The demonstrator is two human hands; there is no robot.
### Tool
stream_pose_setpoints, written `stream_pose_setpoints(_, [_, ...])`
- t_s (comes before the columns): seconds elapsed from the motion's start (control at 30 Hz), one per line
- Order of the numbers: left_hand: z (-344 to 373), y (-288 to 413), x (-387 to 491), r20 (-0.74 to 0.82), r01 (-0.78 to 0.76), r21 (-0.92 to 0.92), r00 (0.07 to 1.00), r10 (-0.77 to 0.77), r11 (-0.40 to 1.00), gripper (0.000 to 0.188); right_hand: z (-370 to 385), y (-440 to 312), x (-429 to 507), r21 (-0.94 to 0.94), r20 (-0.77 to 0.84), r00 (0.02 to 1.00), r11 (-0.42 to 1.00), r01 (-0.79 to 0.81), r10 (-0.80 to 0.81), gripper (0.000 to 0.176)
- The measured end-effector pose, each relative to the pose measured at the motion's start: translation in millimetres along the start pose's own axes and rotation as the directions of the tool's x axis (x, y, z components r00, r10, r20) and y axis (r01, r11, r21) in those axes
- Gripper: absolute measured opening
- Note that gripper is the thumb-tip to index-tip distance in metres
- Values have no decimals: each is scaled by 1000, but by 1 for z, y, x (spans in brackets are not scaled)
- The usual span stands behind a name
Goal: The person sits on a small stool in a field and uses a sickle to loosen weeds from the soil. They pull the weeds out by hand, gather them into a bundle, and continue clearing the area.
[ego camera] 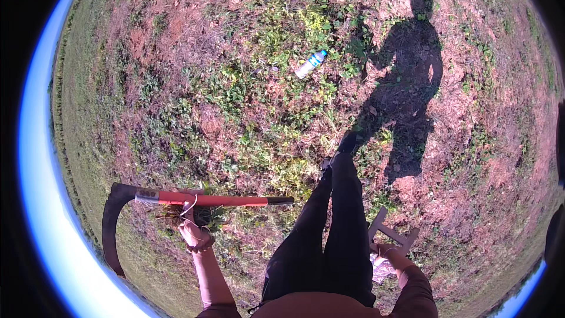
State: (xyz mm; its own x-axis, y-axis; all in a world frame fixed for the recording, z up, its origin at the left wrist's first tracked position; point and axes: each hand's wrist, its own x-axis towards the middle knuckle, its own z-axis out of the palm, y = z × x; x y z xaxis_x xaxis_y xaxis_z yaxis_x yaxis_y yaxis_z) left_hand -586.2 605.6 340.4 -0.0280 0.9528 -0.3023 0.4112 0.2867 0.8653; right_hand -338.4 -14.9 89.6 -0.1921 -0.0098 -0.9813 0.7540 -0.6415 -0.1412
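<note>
My left hand grips a sickle with a red-orange handle, held sideways over the ground. The sickle's dark curved blade points left and bends back toward me. Below the handle, at the same hand, is a bunch of cut grass or weeds; a pale cord loops by the fingers. On my right side, my right hand holds an H-shaped wooden piece, low beside my leg. A whitish-pink cloth or bag hangs just under that hand, partly hidden by the forearm.
A plastic bottle with a blue cap lies among low green weeds ahead of me. Dry grass and reddish soil surround it. My shadow falls ahead to the right. My dark trouser legs stand in the middle.
</note>
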Motion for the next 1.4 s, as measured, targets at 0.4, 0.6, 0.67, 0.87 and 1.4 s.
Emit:
stream_pose_setpoints(0.4, [-109, 80, 98, -297, -143, -396, 955, 20, 907, 32, -160, -164, -39, -102, -112, 994, 995, -5, -6, 52])
stream_pose_setpoints(0.6, [-85, 145, 294, -257, -169, -378, 964, 73, 910, 41, -249, -252, 0, -13, -161, 986, 999, -46, 44, 55])
stream_pose_setpoints(0.67, [-68, 166, 359, -217, -216, -384, 966, 139, 898, 40, -274, -278, 1, 42, -156, 983, 995, -89, 94, 56])
stream_pose_setpoints(0.87, [-60, 208, 473, -202, -133, -518, 979, 30, 845, 41, -308, -349, 0, 169, -97, 982, 975, -144, 162, 61])
stream_pose_setpoints(1.4, [66, 256, 668, 219, 73, -303, 976, -6, 950, 44, -338, -643, -17, 531, -72, 975, 836, -139, 208, 61])
